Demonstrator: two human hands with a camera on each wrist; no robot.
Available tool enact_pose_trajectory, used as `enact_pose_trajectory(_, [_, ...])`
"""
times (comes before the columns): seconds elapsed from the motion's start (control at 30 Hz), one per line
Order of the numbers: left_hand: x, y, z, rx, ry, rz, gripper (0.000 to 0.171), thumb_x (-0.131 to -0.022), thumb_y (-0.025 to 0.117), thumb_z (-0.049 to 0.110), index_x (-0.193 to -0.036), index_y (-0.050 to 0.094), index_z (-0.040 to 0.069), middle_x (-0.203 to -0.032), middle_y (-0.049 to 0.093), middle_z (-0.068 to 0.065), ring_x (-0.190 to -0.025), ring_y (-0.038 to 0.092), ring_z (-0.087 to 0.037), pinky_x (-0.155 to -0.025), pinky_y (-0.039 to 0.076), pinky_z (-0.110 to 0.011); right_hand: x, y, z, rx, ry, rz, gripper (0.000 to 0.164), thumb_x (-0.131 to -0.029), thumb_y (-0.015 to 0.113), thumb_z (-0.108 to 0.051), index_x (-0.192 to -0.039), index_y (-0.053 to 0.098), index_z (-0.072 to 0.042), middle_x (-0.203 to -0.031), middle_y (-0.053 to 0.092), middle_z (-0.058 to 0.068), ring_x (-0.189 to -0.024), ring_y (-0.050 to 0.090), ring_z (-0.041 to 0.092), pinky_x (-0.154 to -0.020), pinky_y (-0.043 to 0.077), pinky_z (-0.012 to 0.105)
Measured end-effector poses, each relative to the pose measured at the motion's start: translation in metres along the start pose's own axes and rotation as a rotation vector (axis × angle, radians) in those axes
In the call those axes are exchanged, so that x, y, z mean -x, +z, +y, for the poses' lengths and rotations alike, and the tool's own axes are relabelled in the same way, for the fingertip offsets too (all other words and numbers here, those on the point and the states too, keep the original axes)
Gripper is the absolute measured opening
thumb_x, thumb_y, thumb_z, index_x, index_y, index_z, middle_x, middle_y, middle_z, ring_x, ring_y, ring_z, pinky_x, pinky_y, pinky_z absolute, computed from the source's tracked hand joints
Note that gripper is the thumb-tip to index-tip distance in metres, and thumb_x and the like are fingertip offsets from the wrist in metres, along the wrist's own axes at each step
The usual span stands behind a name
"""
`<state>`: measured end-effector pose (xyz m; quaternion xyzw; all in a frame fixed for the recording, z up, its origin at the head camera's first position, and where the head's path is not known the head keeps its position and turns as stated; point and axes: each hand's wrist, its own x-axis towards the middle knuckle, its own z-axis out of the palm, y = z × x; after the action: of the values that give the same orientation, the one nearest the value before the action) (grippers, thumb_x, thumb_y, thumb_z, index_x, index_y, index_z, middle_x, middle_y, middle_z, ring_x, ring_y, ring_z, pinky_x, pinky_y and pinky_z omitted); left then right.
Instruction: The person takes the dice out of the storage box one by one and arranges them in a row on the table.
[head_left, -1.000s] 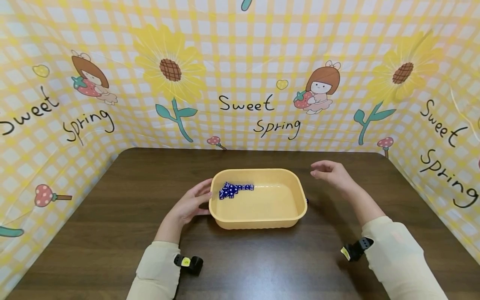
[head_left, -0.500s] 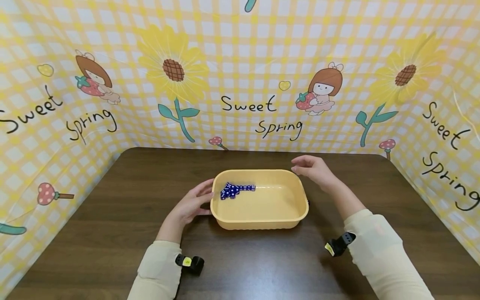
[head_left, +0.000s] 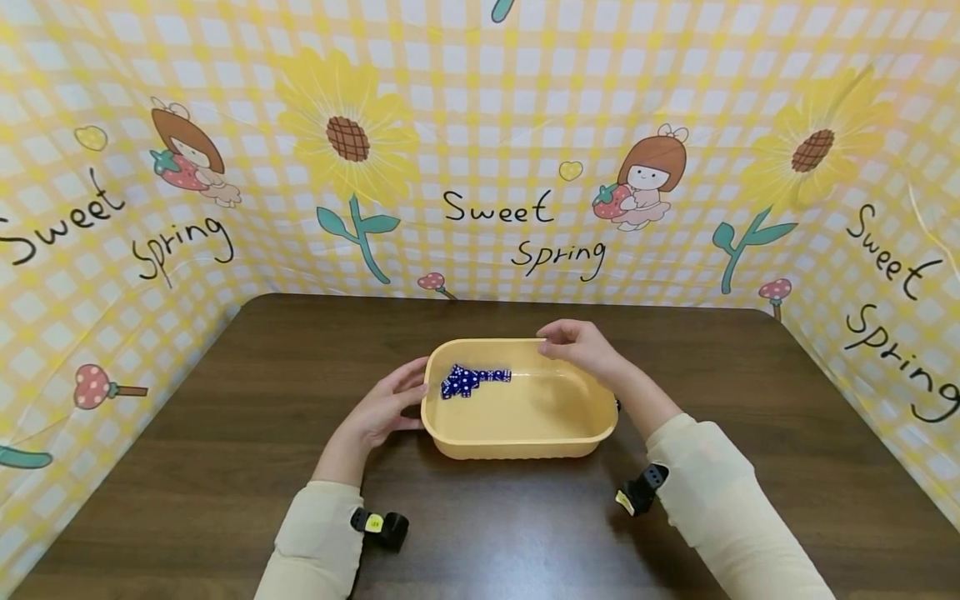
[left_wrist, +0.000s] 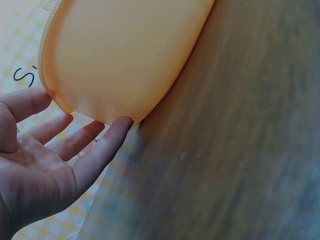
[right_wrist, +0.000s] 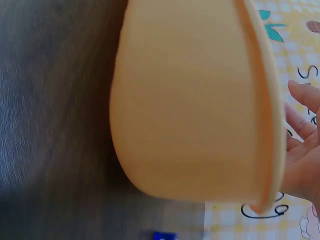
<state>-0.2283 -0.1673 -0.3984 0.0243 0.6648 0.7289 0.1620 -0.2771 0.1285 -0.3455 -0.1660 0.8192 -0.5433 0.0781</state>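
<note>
A yellow plastic tub (head_left: 517,450) stands on the table, with several blue dice (head_left: 463,381) with white dots gathered in its far left part. My left hand (head_left: 382,408) rests against the tub's left end. In the left wrist view, the fingers of the left hand (left_wrist: 45,165) are spread and touch the tub's wall (left_wrist: 125,55). Above the tub's far right part is my right hand (head_left: 585,346), its fingers loosely bent. From the right wrist, the right hand (right_wrist: 305,145) shows thumb and fingers apart, with nothing seen between them; the tub's side (right_wrist: 190,100) hides some of it.
A blue die (right_wrist: 165,236) lies on the table just outside the tub's right end. The dark wooden table (head_left: 225,467) ends at a yellow checked cloth (head_left: 480,125) behind and at both sides. Each wrist carries a black camera (head_left: 390,529).
My right hand has moved left, from beyond the tub's right end to over its far right part. The left hand, the tub and the dice stay in place.
</note>
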Motion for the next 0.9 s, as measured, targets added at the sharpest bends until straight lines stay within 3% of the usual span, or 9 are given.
enact_pose_trajectory(0.6, [-0.002,0.001,-0.002,-0.007,-0.002,0.01,0.05,-0.088,0.045,0.004,-0.135,0.027,0.013,-0.134,0.03,-0.017,-0.111,0.038,-0.035,-0.068,0.045,-0.048,-0.015,0.035,0.013,0.047,0.082,-0.103,0.029,-0.08,0.059,-0.008,-0.106,0.055,0.005,-0.085,0.057,0.008,-0.078,0.052,0.018,-0.076,0.041,0.041])
enact_pose_trajectory(0.9, [-0.002,0.0,-0.002,-0.006,0.011,-0.003,0.051,-0.088,0.044,0.003,-0.135,0.025,0.011,-0.134,0.028,-0.019,-0.111,0.038,-0.038,-0.069,0.045,-0.048,-0.021,0.049,0.021,-0.027,0.079,-0.101,0.025,-0.077,0.059,0.001,-0.099,0.053,0.012,-0.075,0.058,0.011,-0.078,0.055,0.036,-0.068,0.046,0.039])
